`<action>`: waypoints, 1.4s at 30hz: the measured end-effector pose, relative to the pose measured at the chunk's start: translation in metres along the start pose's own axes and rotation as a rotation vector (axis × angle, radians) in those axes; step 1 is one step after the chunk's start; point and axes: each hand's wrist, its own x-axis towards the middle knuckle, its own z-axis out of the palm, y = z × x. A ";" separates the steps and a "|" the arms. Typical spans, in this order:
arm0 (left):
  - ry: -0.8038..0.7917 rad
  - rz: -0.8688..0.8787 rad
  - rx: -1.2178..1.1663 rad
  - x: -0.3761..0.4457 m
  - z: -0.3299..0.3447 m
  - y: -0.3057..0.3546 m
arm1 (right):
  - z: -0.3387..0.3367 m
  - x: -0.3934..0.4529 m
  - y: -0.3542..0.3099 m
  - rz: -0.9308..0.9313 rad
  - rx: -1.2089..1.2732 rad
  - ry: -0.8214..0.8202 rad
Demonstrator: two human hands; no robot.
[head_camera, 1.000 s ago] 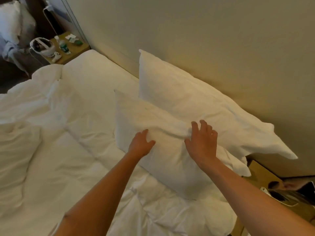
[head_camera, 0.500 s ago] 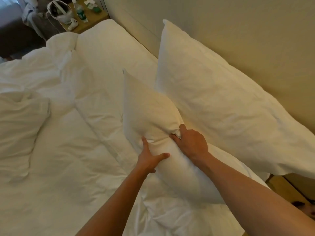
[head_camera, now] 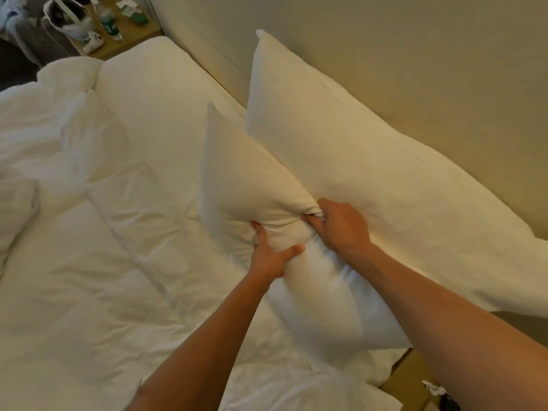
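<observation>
A small white pillow point(head_camera: 237, 179) stands on edge on the bed, leaning against a larger white pillow point(head_camera: 370, 179) propped on the beige headboard wall. My left hand point(head_camera: 271, 256) grips the small pillow's front face, thumb spread to the right and fingers dug into the fabric. My right hand point(head_camera: 341, 226) clutches a bunched fold of the same pillow at its top edge, fingers curled out of sight. Both forearms reach in from the bottom of the frame.
A rumpled white duvet point(head_camera: 89, 232) covers the bed to the left. A wooden nightstand point(head_camera: 124, 34) at the top left carries a bottle, a headset and small items. Another wooden stand point(head_camera: 412, 381) shows at the bottom right. The wall point(head_camera: 415, 54) runs behind the pillows.
My hands went from lying flat on the small pillow to gripping it. The pillow has been squeezed and pulled up onto its edge, its top edge bunching more under my right hand.
</observation>
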 end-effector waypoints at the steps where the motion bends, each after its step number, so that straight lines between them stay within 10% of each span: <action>1: -0.003 -0.017 0.019 -0.004 -0.007 -0.008 | 0.007 -0.005 -0.005 0.006 0.039 -0.020; 15: 0.089 0.232 0.098 -0.071 -0.104 -0.042 | 0.003 -0.046 -0.100 -0.050 0.524 -0.031; 28: -0.082 0.079 0.417 -0.051 -0.021 -0.071 | 0.034 -0.066 -0.004 0.069 -0.236 0.073; 42: 0.016 0.080 0.329 -0.068 0.037 -0.055 | 0.000 -0.087 0.040 -0.062 -0.008 -0.012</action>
